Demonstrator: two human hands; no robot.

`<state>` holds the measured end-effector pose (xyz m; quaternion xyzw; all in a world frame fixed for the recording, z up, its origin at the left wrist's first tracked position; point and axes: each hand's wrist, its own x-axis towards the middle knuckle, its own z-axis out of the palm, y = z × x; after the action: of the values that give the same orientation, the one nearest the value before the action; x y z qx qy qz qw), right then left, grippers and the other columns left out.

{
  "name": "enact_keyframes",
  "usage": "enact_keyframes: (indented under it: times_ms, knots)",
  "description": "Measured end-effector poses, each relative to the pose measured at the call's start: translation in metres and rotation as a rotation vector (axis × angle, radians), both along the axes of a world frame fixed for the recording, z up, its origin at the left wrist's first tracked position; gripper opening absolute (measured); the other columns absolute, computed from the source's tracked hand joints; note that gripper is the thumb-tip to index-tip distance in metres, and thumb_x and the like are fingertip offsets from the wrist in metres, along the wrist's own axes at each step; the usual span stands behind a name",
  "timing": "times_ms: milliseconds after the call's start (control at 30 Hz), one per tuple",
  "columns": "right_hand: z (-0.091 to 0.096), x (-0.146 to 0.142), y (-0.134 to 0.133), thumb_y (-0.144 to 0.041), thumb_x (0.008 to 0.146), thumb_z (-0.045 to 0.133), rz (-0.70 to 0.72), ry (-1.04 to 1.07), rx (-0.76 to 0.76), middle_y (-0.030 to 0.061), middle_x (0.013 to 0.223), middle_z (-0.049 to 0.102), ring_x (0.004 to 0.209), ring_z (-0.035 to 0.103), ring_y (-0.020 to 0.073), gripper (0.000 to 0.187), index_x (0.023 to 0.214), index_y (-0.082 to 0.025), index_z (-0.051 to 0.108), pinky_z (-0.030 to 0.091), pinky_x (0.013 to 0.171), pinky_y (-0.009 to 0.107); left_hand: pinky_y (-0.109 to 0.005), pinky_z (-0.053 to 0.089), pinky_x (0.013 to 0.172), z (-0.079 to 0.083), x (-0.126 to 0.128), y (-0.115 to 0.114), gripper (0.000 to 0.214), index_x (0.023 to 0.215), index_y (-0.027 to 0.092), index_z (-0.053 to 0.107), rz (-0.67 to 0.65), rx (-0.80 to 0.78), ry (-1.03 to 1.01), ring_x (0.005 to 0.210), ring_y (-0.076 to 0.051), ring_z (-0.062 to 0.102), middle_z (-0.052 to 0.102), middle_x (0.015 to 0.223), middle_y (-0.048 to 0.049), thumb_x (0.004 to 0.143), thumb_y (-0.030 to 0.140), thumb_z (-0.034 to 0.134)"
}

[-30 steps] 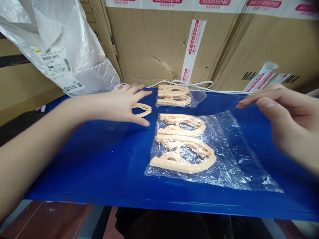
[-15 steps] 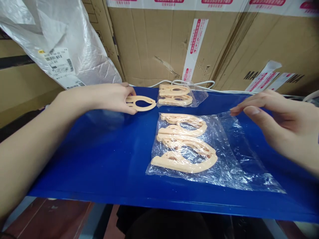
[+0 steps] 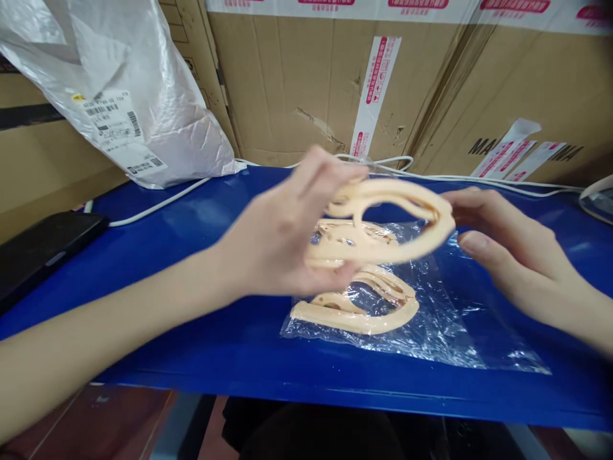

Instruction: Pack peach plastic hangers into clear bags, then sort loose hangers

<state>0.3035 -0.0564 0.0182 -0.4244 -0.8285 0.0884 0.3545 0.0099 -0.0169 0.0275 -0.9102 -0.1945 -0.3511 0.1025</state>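
My left hand [image 3: 287, 236] is closed on the left end of a beige folded hanger [image 3: 407, 250], raised above the table with its rounded end to the right. My right hand [image 3: 522, 252] is beside that end, thumb and fingers apart; whether its fingertips touch the hanger I cannot tell. Under the held hanger lies a clear plastic bag [image 3: 479, 348] with more beige folded hangers [image 3: 354, 324] inside, its flat part stretching to the right. My left hand and the held hanger hide part of them.
Cardboard boxes [image 3: 297, 83] stand behind the blue table [image 3: 201, 351]. A silvery-white plastic parcel bag [image 3: 177, 121] leans at the back left, with a black phone-like object [image 3: 52, 249] at the left edge. A white cable [image 3: 163, 207] runs along the back.
My left hand has brought the hanger from the back left, rightward and up over the clear bag. My right hand has shifted slightly, now beside the hanger's tip.
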Motion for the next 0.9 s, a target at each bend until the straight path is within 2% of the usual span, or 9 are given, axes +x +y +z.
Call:
enact_keyframes:
  times_ms: [67, 167, 300, 433, 600, 700, 800, 900]
  knots:
    - [0.002, -0.004, -0.005, -0.043, 0.095, 0.057, 0.031, 0.065, -0.148, -0.0022, 0.106, 0.075, 0.088, 0.072, 0.0176, 0.032, 0.126, -0.037, 0.059, 0.061, 0.074, 0.028, -0.044, 0.054, 0.099, -0.015, 0.01, -0.008, 0.069, 0.14, 0.013, 0.04, -0.064, -0.029, 0.001, 0.124, -0.029, 0.054, 0.055, 0.132, -0.0165, 0.083, 0.044, 0.063]
    - [0.007, -0.01, -0.011, -0.041, 0.091, 0.064, 0.057, 0.192, -0.346, -0.0042, 0.091, 0.078, 0.072, 0.075, 0.0166, 0.03, 0.12, -0.038, 0.064, 0.062, 0.06, 0.023, -0.043, 0.055, 0.099, -0.028, 0.016, -0.013, 0.068, 0.142, 0.016, 0.038, -0.071, -0.023, -0.001, 0.126, -0.028, 0.054, 0.055, 0.134, -0.016, 0.086, 0.045, 0.062]
    - [0.008, -0.012, -0.012, -0.037, 0.09, 0.066, 0.1, 0.295, -0.467, -0.0057, 0.083, 0.079, 0.067, 0.075, 0.0154, 0.03, 0.12, -0.041, 0.064, 0.06, 0.056, 0.019, -0.044, 0.054, 0.098, -0.029, 0.015, -0.011, 0.072, 0.14, 0.013, 0.04, -0.075, -0.041, 0.028, 0.124, -0.029, 0.056, 0.056, 0.133, -0.0186, 0.088, 0.058, 0.06]
    - [0.004, -0.01, -0.009, -0.038, 0.091, 0.066, 0.101, 0.359, -0.505, -0.0053, 0.078, 0.078, 0.068, 0.075, 0.014, 0.028, 0.119, -0.04, 0.066, 0.06, 0.061, 0.017, -0.044, 0.051, 0.101, -0.029, 0.015, -0.006, 0.085, 0.139, 0.007, 0.042, -0.093, -0.096, 0.051, 0.122, -0.03, 0.057, 0.058, 0.132, -0.0207, 0.084, 0.07, 0.06]
    - [0.002, -0.007, -0.007, -0.039, 0.089, 0.067, 0.053, 0.361, -0.472, -0.0042, 0.081, 0.077, 0.069, 0.074, 0.0146, 0.029, 0.119, -0.038, 0.066, 0.061, 0.062, 0.02, -0.043, 0.05, 0.1, -0.032, 0.016, -0.003, 0.077, 0.14, 0.012, 0.044, -0.061, -0.09, 0.045, 0.122, -0.028, 0.058, 0.06, 0.133, -0.0174, 0.087, 0.066, 0.06]
    - [0.002, -0.007, -0.008, -0.041, 0.091, 0.064, 0.069, 0.269, -0.415, -0.0038, 0.083, 0.075, 0.07, 0.073, 0.0161, 0.035, 0.125, -0.039, 0.059, 0.062, 0.062, 0.024, -0.04, 0.051, 0.097, -0.033, 0.015, -0.002, 0.072, 0.139, 0.015, 0.045, -0.066, -0.074, 0.046, 0.119, -0.027, 0.06, 0.063, 0.13, -0.014, 0.087, 0.062, 0.062]
    - [-0.001, -0.008, -0.01, -0.046, 0.086, 0.068, 0.062, 0.047, -0.174, 0.0011, 0.119, 0.068, 0.1, 0.07, 0.0211, 0.056, 0.138, -0.042, 0.048, 0.063, 0.079, 0.031, -0.039, 0.051, 0.095, -0.032, 0.015, -0.004, 0.074, 0.138, 0.014, 0.047, -0.081, -0.082, 0.036, 0.118, -0.027, 0.061, 0.064, 0.128, -0.0144, 0.086, 0.062, 0.065]
    - [-0.005, -0.01, -0.014, -0.052, 0.079, 0.074, 0.108, -0.167, 0.072, 0.0054, 0.146, 0.048, 0.132, 0.052, 0.0296, 0.083, 0.151, -0.042, 0.034, 0.055, 0.103, 0.042, -0.039, 0.051, 0.096, -0.031, 0.017, -0.009, 0.074, 0.137, 0.012, 0.048, -0.09, -0.147, 0.035, 0.117, -0.026, 0.062, 0.064, 0.128, -0.0148, 0.085, 0.061, 0.067]
